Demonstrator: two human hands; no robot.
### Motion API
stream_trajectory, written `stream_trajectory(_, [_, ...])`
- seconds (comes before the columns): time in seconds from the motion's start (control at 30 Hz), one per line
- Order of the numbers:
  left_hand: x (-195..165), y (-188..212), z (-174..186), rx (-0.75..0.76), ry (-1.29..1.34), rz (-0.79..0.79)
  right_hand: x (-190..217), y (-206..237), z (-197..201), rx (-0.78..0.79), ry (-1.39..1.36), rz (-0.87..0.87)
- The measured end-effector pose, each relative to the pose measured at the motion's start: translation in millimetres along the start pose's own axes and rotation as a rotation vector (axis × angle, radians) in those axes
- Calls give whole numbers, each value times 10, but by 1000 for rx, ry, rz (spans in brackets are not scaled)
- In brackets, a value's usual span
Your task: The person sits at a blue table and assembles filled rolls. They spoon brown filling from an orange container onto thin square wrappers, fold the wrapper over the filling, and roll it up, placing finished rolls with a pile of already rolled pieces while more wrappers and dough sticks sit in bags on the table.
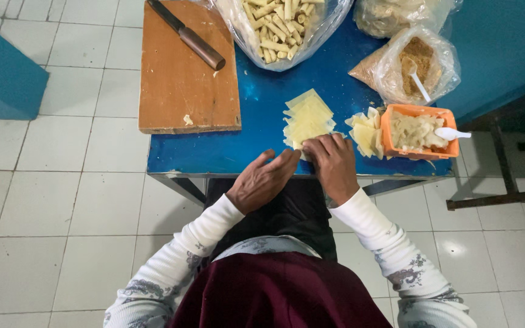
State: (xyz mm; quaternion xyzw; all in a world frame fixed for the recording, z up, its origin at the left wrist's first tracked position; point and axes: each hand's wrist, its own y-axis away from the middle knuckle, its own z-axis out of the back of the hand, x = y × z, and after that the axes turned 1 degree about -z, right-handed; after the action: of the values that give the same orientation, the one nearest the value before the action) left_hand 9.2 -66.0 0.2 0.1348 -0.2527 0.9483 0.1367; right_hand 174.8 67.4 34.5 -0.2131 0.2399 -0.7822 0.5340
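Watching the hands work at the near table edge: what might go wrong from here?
1. Both hands, left and right, press a wrapper right at the table edge; it could slip off onto the floor.
2. The wrapper stack is fanned out loosely beside the right hand; a sweep might scatter it.
3. The spoon handle overhangs the orange tub near the table's corner; a bump may tip it out.

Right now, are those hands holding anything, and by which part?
Both hands, left and right, press on the near edge of the pale wrappers on the table; whether anything is gripped cannot be told.
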Motion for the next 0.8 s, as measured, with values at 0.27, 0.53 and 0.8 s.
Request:
stream_trajectory(0.27, [29,26,36,-27,43,-2,-97,16,22,11,-11,74])
stream_trajectory(0.53, [-29,32,37,-70,135,78,-159,113,127,25,-42,56])
stream_trajectory(0.8, [-55,-60,142,-126,438,207,-168,171,194,8,-58,43])
